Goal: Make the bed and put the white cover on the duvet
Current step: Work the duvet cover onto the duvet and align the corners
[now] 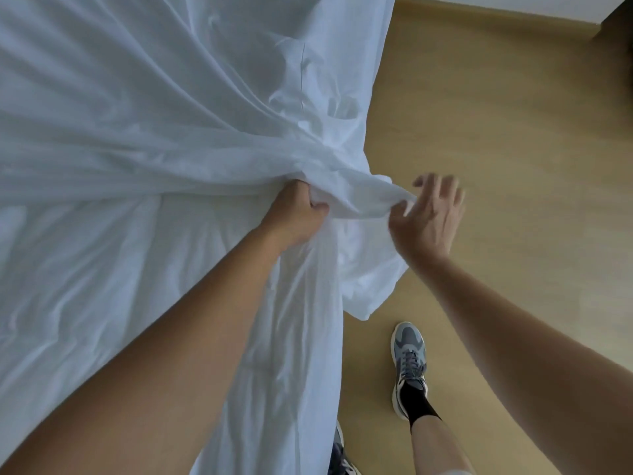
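A white cover [178,108] lies spread and rumpled over the bed, filling the left and middle of the head view. Its folds run together into a bunch near the bed's right edge. My left hand [298,214] grips that bunch of cloth in a fist. A loose end of the cover [373,200] sticks out to the right of the fist. My right hand [428,214] is at that end with fingers spread and blurred, its thumb touching the cloth. More white bedding [102,286] lies under my left forearm and hangs over the bed's side.
A tan wooden floor [513,149] lies to the right of the bed. My grey sneaker [409,365] stands on it close to the hanging cloth, and the other shoe [339,454] shows at the bottom edge. A dark piece of furniture [616,22] sits at the top right corner.
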The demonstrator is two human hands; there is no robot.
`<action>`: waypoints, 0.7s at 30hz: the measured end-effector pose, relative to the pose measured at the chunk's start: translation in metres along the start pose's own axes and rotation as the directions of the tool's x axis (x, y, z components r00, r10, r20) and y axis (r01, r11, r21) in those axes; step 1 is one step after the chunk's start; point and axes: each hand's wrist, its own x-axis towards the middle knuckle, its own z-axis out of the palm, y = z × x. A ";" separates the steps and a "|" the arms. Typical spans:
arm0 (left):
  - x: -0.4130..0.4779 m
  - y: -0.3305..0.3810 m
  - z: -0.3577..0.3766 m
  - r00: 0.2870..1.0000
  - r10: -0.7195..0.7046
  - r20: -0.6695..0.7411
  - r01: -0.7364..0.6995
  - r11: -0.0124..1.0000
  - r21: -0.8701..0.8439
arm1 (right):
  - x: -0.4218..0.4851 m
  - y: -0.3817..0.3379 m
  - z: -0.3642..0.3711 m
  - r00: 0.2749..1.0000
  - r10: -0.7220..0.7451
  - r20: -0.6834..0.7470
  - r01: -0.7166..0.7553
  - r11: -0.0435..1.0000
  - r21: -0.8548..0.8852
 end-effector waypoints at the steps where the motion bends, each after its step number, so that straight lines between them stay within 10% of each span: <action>1: -0.001 0.001 0.003 0.999 0.039 0.000 -0.039 0.994 0.097 | -0.007 -0.011 0.006 0.986 -0.163 -0.033 0.166 0.980 0.114; 4: -0.003 0.009 0.012 0.993 0.117 0.018 -0.118 0.962 0.247 | -0.021 -0.043 0.017 0.925 -0.373 0.067 0.312 0.849 0.427; 7: -0.011 0.015 0.024 0.988 0.150 0.036 -0.148 0.855 0.498 | 0.012 -0.064 0.016 0.992 -0.111 -0.057 0.125 0.852 0.508; 9: -0.017 0.024 0.030 0.982 0.185 0.023 -0.169 0.829 0.534 | 0.052 -0.073 0.014 0.993 0.058 0.107 -0.105 0.854 0.510; 11: -0.018 0.033 0.035 0.980 0.198 -0.018 -0.168 0.874 0.457 | 0.088 -0.089 0.017 0.895 0.118 0.430 -0.305 0.865 0.399; 17: -0.016 0.032 0.049 0.979 0.164 -0.118 -0.157 0.985 0.065 | 0.126 -0.141 0.055 0.582 -0.040 0.813 -0.206 0.959 0.194; 19: -0.017 0.036 0.055 0.979 0.035 -0.199 -0.056 0.993 -0.102 | 0.128 -0.146 0.063 0.478 -0.055 0.876 -0.234 0.954 0.188; 21: -0.023 0.045 0.066 0.940 -0.227 -0.255 0.087 0.882 -0.464 | 0.128 -0.148 0.074 0.525 -0.095 0.846 -0.137 0.971 0.194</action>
